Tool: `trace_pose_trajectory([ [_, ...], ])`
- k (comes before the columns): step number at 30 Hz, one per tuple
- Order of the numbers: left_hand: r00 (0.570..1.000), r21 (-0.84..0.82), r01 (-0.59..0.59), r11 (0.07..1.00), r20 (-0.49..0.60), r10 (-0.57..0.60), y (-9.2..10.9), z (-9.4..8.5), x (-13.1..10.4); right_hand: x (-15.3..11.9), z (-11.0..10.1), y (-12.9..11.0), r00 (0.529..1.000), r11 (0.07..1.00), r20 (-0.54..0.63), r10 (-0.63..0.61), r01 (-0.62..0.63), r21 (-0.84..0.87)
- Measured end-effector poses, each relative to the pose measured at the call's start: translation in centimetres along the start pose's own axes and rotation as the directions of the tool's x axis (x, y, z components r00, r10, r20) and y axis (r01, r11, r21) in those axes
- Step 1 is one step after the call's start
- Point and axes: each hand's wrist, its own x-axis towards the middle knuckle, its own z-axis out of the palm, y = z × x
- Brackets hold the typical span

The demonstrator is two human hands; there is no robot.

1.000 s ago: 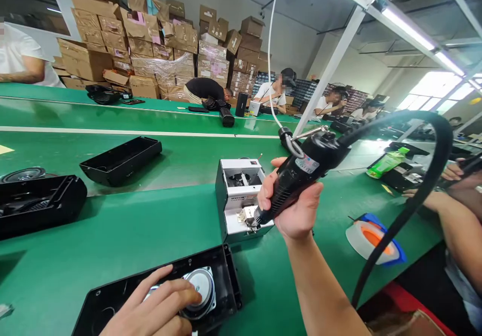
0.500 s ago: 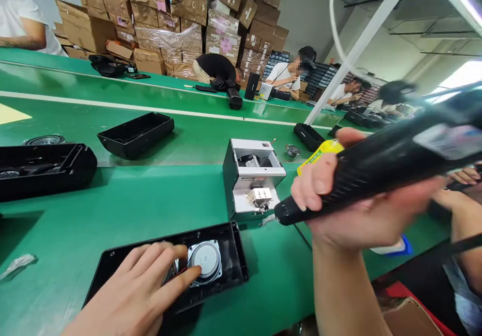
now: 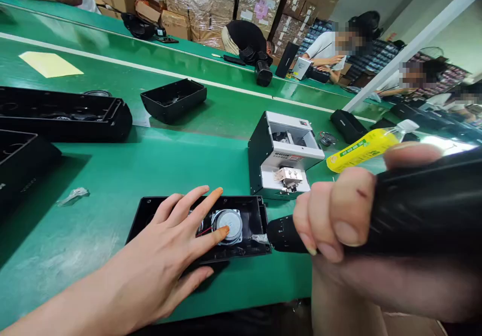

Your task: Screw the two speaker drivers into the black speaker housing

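Left hand (image 3: 169,253) spread flat, fingers splayed, pressing down on the open black speaker housing (image 3: 248,215) near the front edge of the green table (image 3: 150,165); index fingertip touching the round silver speaker driver (image 3: 230,221) seated inside. Right hand (image 3: 350,225) wrapped tightly around a black electric screwdriver (image 3: 425,210), bit end level with the housing's right rim, tip blurred and hard to place exactly. Just behind, a white screw feeder (image 3: 286,155); beside it a yellow bottle (image 3: 361,150) lying on its side.

Likely risks: bit slipping off a screw head and gouging the driver or nicking the thin red wire (image 3: 203,232) by the fingertip; bit catching the left fingers so close to the driver; housing sliding if the pressing palm lifts; screw dropped into the cavity if not held on the bit.
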Motion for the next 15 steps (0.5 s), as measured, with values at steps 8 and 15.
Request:
trace_pose_trajectory([
  [8,0.999,-0.061,0.039,0.997,0.012,-0.039,0.2,0.3,0.5,-0.2,1.3,3.0,0.997,0.975,0.035,-0.063,0.054,0.218],
  [15,0.997,-0.068,0.051,0.996,0.06,-0.047,0.2,0.0,0.5,0.0,2.0,3.6,0.997,0.973,-0.028,-0.068,0.073,0.217],
])
